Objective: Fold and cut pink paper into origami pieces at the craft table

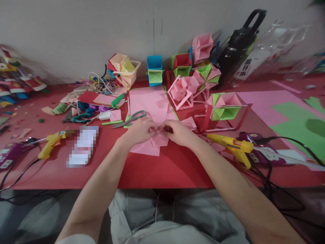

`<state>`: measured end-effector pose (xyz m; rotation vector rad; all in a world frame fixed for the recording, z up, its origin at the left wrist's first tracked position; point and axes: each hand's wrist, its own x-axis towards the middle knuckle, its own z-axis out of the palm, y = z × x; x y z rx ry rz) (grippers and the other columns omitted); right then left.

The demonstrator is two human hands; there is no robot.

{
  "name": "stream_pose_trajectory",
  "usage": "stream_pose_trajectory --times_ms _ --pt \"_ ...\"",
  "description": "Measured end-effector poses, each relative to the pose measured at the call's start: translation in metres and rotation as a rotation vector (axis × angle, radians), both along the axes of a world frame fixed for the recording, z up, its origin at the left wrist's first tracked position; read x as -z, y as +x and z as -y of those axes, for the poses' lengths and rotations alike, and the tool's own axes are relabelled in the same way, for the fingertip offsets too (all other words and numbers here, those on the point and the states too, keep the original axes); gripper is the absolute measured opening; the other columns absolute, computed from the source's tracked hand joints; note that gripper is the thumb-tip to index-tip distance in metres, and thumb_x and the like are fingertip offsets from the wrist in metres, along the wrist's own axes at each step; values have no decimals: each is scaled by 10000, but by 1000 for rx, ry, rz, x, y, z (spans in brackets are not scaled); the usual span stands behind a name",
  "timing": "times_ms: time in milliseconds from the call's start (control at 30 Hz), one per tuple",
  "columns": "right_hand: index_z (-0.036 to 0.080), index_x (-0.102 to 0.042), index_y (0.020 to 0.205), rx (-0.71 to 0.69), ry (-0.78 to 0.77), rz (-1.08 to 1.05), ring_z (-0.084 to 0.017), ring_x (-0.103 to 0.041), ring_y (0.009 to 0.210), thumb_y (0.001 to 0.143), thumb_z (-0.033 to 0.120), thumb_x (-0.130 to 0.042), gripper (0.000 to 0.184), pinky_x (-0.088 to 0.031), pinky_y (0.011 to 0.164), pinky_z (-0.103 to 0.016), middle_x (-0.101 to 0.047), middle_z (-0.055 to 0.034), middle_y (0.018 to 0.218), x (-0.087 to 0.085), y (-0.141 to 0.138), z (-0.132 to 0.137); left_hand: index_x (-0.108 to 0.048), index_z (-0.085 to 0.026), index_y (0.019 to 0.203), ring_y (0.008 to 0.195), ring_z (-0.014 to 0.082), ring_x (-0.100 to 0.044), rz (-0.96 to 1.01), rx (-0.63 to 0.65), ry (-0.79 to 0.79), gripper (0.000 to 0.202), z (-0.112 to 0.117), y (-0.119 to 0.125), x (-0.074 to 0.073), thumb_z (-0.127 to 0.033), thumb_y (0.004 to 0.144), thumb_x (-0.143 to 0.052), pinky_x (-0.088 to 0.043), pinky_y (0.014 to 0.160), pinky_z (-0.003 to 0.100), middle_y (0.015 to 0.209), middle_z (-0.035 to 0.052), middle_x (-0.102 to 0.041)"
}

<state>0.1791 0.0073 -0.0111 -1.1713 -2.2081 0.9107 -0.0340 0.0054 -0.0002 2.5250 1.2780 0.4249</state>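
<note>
My left hand (141, 131) and my right hand (176, 131) meet over the middle of the red table. Between them is a small folded piece of pink paper (159, 139), pinched by the fingers of both hands. Its upper edge is partly covered by my fingertips. Beneath it lie flat pink paper sheets (147, 98), with a strip of green showing at their edge. Just beyond my left hand, scissors (134, 117) with grey-green handles rest on the sheets, blades pointing left.
Yellow glue guns lie left (52, 144) and right (228, 144), with trailing cords. A phone (83, 145) is left of my arm. Folded paper wheels on frames (225, 106) stand at the back, near a black bottle (235, 47). Craft scraps and a green-handled knife (118, 100) lie back left.
</note>
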Motion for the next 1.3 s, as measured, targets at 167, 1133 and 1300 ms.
stream_pose_trajectory --times_ms 167,1133,1300 --pt "195 -692 835 -71 92 77 -174 -608 771 835 88 -642 119 -440 711 -293 -682 -45 862 0 5 -4 -725 -185 791 824 216 -603 -45 15 -15 108 0 2 -4 -189 851 -635 -431 760 335 815 54 -683" --pt "176 -749 842 -153 64 105 -183 -677 900 822 38 -635 180 -516 830 -302 -697 -72 998 -4 10 -5 -831 -256 978 963 226 -671 -209 78 -36 356 9 -10 -12 -111 809 -554 -463 916 372 1002 35 -751" --pt "168 -723 839 -126 21 72 -167 -660 839 818 28 -630 170 -512 781 -291 -680 -62 964 -3 9 -4 -803 -207 915 873 201 -667 -114 43 -34 221 9 0 -12 -239 892 -587 -471 797 325 954 47 -752"
